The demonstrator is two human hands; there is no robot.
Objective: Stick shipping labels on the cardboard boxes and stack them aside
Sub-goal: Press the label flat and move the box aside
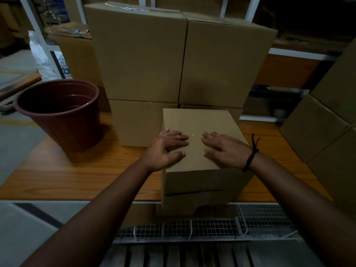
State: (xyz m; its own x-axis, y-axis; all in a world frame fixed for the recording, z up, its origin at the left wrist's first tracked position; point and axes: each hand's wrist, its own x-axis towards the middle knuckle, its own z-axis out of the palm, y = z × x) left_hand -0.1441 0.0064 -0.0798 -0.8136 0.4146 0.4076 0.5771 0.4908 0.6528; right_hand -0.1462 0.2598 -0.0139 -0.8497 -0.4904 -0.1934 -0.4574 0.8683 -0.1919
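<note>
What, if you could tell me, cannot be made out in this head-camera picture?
- Shipping label: none discernible on the front brown cardboard box; dim light, and the left hand and right hand cover part of its top.
- Reddish-brown plastic bucket: its bottom is lost in shadow.
- Print on the white sack: partly hidden, too small.

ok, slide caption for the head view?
Both hands, left and right, rest flat atop a cardboard box on a wooden table.
</note>
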